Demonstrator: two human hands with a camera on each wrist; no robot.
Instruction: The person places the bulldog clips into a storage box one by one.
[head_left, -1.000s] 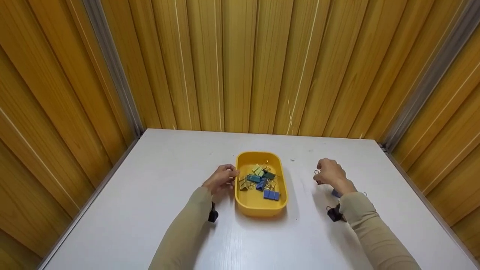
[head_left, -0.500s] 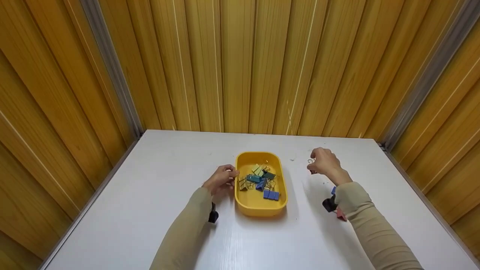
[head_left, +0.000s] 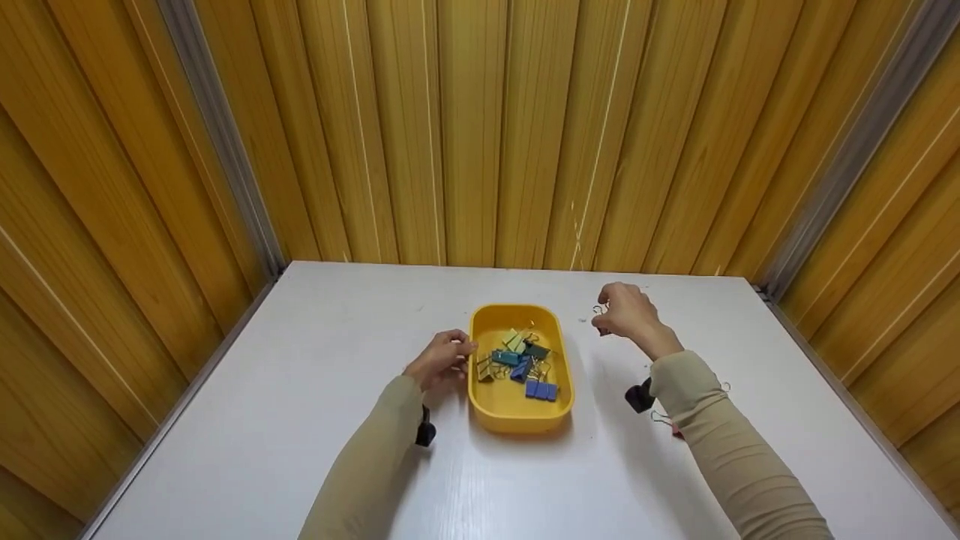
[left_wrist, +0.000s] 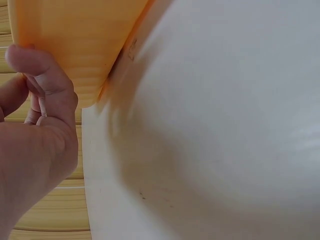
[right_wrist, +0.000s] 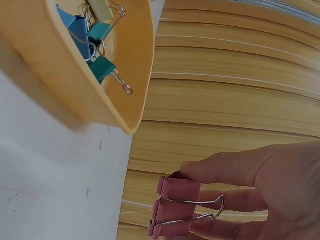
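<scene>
My left hand [head_left: 439,356] holds the left rim of a yellow plastic bin [head_left: 521,424], with bent fingers against the wall in the left wrist view. Inside the bin lie several binder clips: a blue one [head_left: 541,390], a teal one [head_left: 506,358], a dark green one [head_left: 536,350], a pale yellow one [head_left: 515,340] and an olive one [head_left: 486,370]. To the bin's right, my right hand [head_left: 628,311] pinches a pink binder clip [right_wrist: 181,210] between thumb and fingers, above the table. Its silver wire handles point toward the palm in the right wrist view.
A red clip [head_left: 677,432] lies on the white table [head_left: 360,300], partly hidden by the right sleeve [head_left: 720,435]. A wire handle [head_left: 725,386] shows just beyond that sleeve. Black wrist devices hang under both forearms. Wood-patterned panels [head_left: 465,135] stand behind and at both sides.
My right hand has moved left and toward the back of the table with the pink binder clip, closer to the bin. The left hand and the bin have stayed put.
</scene>
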